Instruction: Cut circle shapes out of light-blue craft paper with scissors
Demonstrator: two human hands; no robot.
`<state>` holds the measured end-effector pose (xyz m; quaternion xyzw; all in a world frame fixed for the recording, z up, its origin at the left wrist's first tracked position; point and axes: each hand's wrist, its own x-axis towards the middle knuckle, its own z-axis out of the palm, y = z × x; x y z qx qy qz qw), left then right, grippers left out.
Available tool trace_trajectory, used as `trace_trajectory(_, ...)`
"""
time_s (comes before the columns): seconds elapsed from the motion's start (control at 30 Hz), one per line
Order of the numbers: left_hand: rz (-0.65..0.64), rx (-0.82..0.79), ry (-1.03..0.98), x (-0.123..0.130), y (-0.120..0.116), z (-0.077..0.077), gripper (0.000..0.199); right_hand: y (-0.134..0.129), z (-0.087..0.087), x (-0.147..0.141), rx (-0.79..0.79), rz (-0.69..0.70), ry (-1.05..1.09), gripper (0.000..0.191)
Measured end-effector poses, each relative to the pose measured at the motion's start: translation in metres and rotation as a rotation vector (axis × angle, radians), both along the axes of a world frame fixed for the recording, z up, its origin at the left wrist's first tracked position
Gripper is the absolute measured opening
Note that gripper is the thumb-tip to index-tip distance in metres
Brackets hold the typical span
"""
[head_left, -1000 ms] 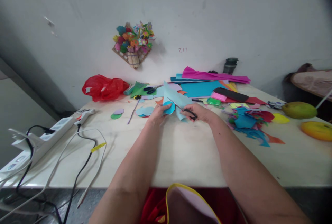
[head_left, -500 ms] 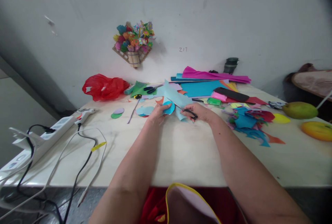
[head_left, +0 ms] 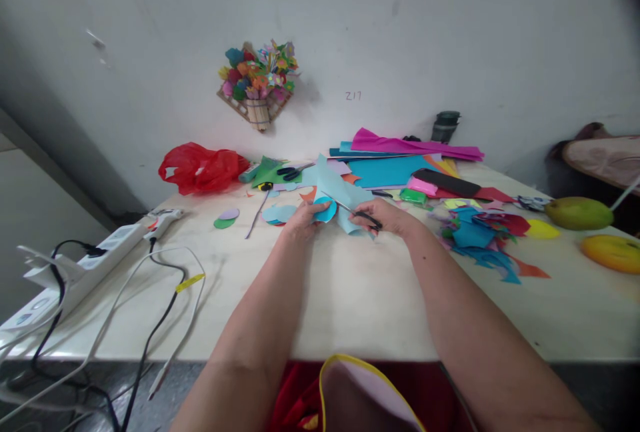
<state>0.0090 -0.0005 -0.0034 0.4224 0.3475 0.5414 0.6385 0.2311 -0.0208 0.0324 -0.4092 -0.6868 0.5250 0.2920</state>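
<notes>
Between the thumb and fingers of my left hand (head_left: 302, 217) is a blue paper circle (head_left: 327, 211), held over the table. With it is a larger pale blue paper sheet (head_left: 345, 185), its upper corner pointing toward the wall. My right hand (head_left: 385, 215) is closed around the black handles of a pair of scissors (head_left: 367, 219). The scissor blades point left, across the pale sheet and close to the circle's upper edge. Cut light blue paper circles (head_left: 280, 215) lie on the table just left of my left hand.
Paper scraps (head_left: 473, 229) are heaped at right beside two mangoes (head_left: 577, 213). A dark phone (head_left: 446, 183) lies behind them. Spare scissors (head_left: 293, 172) and a red plastic bag (head_left: 203, 169) are at the back. A power strip (head_left: 107, 249) with loose cables runs along the left.
Both hands stay almost in place. The blue circle and the scissors have shifted only very slightly.
</notes>
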Motion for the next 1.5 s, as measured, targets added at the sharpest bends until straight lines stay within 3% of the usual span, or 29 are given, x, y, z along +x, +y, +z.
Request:
trace_trajectory(0.4,0.09,-0.004,0.01,0.005,-0.008,0.007,0.031,-0.016,0.012,-0.004,-0.009,0.016,-0.087,0.031)
trace_trajectory(0.63,0.162,0.022,-0.017,0.01,-0.007,0.005,0.034,-0.015,0.009,-0.006,-0.024,0.027,-0.011,0.028)
trace_trajectory(1.07,0.278,-0.053,-0.068,0.021,-0.01,0.011,0.037,-0.012,0.003,-0.013,0.009,-0.045,0.007,0.044)
trace_trajectory(1.5,0.292,-0.083,-0.07,0.022,-0.008,0.01,0.033,-0.013,0.002,-0.014,0.003,-0.064,0.019,0.044)
